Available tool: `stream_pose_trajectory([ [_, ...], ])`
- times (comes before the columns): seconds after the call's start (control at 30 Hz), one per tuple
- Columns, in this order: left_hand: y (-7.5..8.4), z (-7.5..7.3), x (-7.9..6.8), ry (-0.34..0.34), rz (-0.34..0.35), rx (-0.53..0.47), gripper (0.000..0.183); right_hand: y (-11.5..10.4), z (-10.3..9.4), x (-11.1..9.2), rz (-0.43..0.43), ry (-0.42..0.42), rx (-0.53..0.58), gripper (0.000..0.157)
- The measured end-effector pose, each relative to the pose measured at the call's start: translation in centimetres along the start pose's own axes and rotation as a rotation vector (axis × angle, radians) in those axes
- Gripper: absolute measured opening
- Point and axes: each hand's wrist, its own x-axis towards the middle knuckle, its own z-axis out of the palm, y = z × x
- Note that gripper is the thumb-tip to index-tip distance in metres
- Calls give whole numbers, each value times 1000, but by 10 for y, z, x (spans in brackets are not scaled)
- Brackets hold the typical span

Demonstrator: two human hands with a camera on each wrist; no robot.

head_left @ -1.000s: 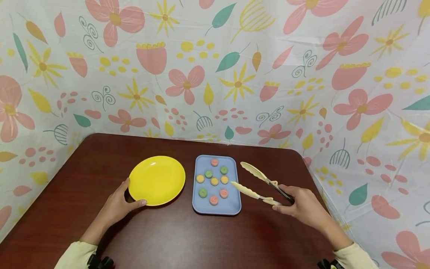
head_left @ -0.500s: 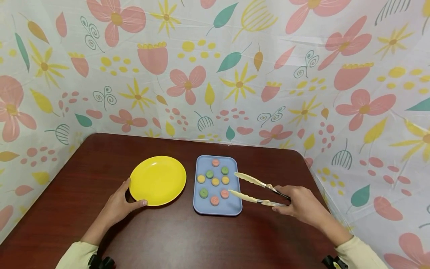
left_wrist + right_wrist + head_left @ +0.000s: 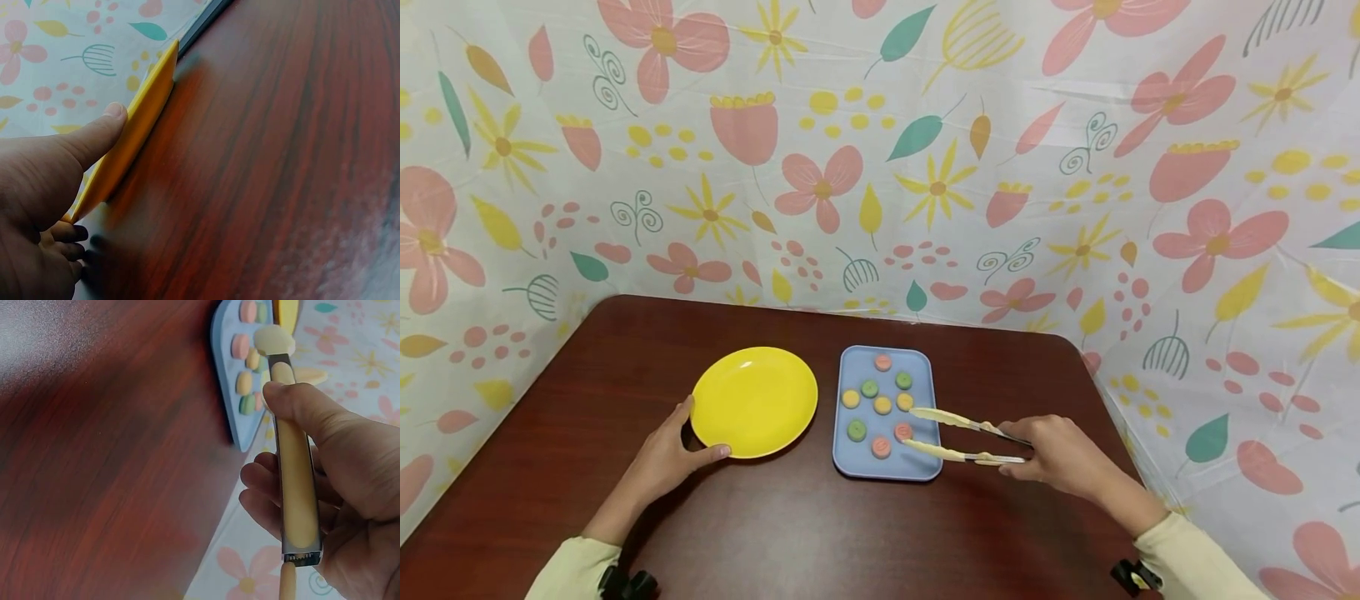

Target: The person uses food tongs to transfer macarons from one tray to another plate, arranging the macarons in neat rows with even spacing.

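Note:
My left hand (image 3: 658,458) holds the near left rim of a round yellow plate (image 3: 756,404), its thumb along the rim. In the left wrist view, the plate (image 3: 128,137) appears edge-on beside the thumb (image 3: 103,134). My right hand (image 3: 1060,454) grips a pair of tongs (image 3: 951,418) with cream tips and metal arms. Their tips stand spread over the right side of a blue tray (image 3: 853,462). A pink macaron (image 3: 903,431) lies between the tips, a yellow macaron (image 3: 906,402) just beyond the upper one. In the right wrist view, the thumb presses the tongs' handle (image 3: 294,475).
Several more pink, green and yellow macarons lie spread on the tray, among them a green macaron (image 3: 857,430). Plate and tray stand side by side on a dark red-brown table (image 3: 775,533). A flower-print cloth (image 3: 880,167) rises behind it and along both sides.
The right hand has carried the tongs left, from beside the tray to over the macarons. Their arms have drawn closer together. The left hand keeps its place on the plate.

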Motion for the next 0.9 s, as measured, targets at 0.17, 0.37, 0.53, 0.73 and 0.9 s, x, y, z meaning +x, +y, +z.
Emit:
stream_pose_trajectory([
  [0.17, 0, 0, 0, 7, 5, 1, 128, 0, 4, 4, -18, -10, -5, 48],
  [0.37, -1, 1, 0, 13, 12, 5, 128, 0, 11, 7, -23, -11, -4, 46],
  [0.53, -2, 2, 0, 11, 12, -2, 128, 1, 14, 9, -13, -24, -3, 47],
  [0.73, -3, 2, 1, 15, 23, -14, 128, 1, 17, 10, -27, -21, 6, 45],
  [0.9, -5, 2, 1, 20, 31, -15, 128, 0, 19, 11, -36, -27, 21, 43],
])
